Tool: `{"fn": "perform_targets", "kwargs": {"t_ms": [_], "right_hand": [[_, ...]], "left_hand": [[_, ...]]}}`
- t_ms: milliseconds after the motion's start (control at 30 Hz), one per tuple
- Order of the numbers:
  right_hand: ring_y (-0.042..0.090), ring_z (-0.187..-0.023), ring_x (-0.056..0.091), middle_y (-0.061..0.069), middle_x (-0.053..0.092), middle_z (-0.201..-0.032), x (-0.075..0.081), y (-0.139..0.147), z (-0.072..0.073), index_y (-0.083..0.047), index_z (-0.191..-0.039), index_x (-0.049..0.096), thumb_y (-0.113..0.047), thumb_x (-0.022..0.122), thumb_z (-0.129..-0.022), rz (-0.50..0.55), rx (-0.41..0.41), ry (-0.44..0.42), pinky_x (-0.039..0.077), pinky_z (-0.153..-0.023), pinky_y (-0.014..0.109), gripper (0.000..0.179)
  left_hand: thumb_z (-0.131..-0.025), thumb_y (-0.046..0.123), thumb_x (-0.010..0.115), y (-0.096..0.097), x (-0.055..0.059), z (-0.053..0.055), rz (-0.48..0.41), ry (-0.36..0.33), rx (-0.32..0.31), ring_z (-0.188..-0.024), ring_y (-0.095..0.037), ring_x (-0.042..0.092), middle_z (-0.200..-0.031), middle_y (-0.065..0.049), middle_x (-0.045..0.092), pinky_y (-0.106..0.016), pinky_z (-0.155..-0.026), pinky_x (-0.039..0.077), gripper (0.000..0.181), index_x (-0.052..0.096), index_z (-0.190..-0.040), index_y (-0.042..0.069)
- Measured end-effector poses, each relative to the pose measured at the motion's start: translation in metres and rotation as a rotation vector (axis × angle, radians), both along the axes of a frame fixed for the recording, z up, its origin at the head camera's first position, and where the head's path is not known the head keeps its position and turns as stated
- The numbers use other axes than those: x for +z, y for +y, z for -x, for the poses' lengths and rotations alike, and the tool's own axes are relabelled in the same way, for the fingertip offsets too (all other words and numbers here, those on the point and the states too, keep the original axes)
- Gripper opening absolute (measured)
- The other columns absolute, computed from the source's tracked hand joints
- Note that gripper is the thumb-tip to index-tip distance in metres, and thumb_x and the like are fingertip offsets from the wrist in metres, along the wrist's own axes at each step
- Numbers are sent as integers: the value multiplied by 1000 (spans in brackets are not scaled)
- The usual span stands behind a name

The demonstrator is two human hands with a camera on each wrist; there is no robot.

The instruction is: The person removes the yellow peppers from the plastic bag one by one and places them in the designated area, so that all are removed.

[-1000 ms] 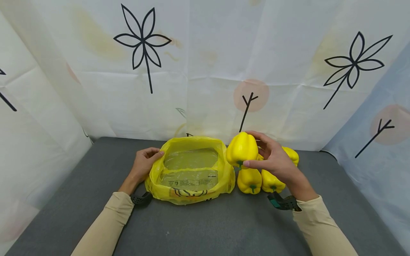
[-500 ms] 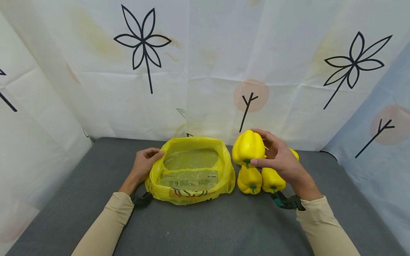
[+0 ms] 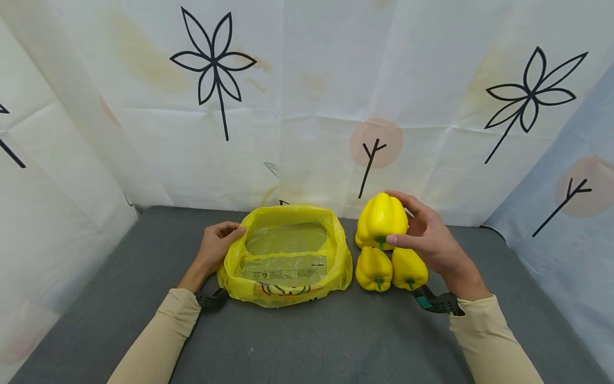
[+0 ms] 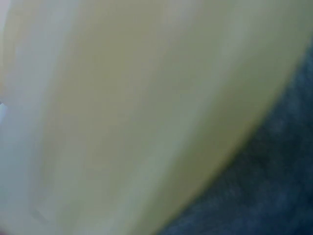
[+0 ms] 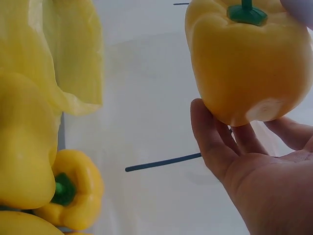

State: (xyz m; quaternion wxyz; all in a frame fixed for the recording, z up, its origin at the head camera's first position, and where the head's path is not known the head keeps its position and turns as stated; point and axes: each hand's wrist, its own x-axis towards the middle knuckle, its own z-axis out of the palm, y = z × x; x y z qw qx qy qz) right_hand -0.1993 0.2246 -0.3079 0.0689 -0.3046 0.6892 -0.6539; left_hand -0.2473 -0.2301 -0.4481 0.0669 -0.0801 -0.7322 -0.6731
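Observation:
A yellow bell pepper with a green stem is in my right hand, raised above the other peppers. In the right wrist view, curled fingers support this pepper at the end opposite its stem, and the thumb shows near the stem. My left hand pinches the left rim of a yellow plastic bag, whose wide mouth faces up. Blurred pale yellow film of the bag fills most of the left wrist view, so the left fingers are hidden there.
Two more peppers, one on the left and one on the right, lie on the grey tabletop just right of the bag. Another pepper shows partly behind the held one. Behind the table hangs a patterned white cloth.
My right hand has carried the pepper to the right and slightly up, away from the bag's edge. The left hand and the bag have stayed in place.

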Motion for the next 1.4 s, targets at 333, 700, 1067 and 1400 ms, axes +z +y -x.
{"fn": "perform_targets", "kwargs": {"t_ms": [333,700,1067,1400], "right_hand": [[23,-119,55,14,39,-148,3,8,-1,-7,-159,27,11,59,-94,11,-26,11,54,-96,31,75],[22,-121,53,14,40,-148,2,18,0,-7,-159,28,11,55,-95,66,-47,22,53,-97,28,71],[20,-120,54,13,41,-148,-3,29,2,-5,-158,29,10,53,-95,132,-45,16,53,-96,27,69],[20,-119,54,11,44,-146,-6,37,3,-6,-157,31,9,51,-95,164,-25,22,53,-95,27,67]], "left_hand": [[-100,16,68,0,0,0,2,10,1,-78,-13,67,-92,-3,67,-25,-68,60,32,65,-111,-14],[-101,15,67,0,0,0,-12,14,-10,-79,-13,67,-93,-2,67,-25,-69,60,34,64,-113,-16],[-100,16,68,0,0,-1,-6,9,-3,-79,-13,67,-92,-2,67,-26,-68,60,33,65,-112,-15],[-100,16,67,1,1,-1,-6,4,-7,-80,-13,67,-94,-4,67,-25,-70,60,35,64,-114,-16]]}}
